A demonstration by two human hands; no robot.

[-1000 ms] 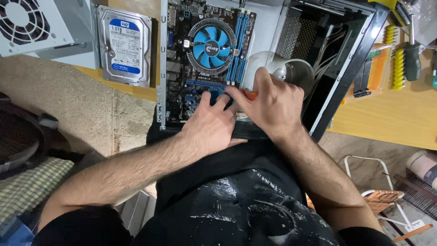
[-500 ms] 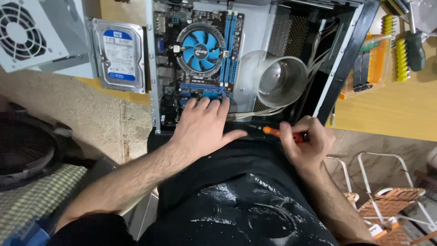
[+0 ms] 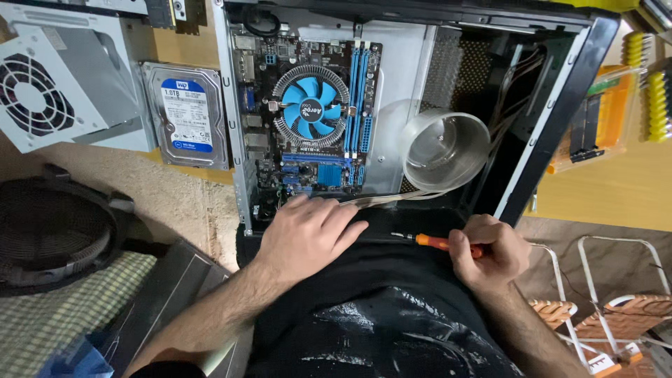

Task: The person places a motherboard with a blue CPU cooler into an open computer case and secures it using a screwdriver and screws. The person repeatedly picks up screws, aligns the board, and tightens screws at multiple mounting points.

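An open computer case [image 3: 546, 133] lies on its side on a wooden table, with the motherboard [image 3: 308, 133] and its blue cooler fan [image 3: 310, 106] showing. My left hand [image 3: 308, 234] rests flat, fingers together, on the near lower edge of the motherboard and holds nothing. My right hand [image 3: 490, 252] is closed around the handle of an orange screwdriver [image 3: 428, 241], whose metal tip points left over the case's near edge, apart from the board. A clear round bowl [image 3: 448, 147] sits inside the case to the right of the board.
A hard drive [image 3: 187, 124] and a grey power supply [image 3: 59, 87] lie left of the case. An orange tool holder [image 3: 595, 119] and yellow bits [image 3: 656, 98] sit at the right. A black fan [image 3: 49, 234] stands low left; chair frames [image 3: 609, 294] stand low right.
My right hand has drawn the screwdriver back from the board toward me and to the right. My left hand stays on the board's near edge. The view has moved closer to the case.
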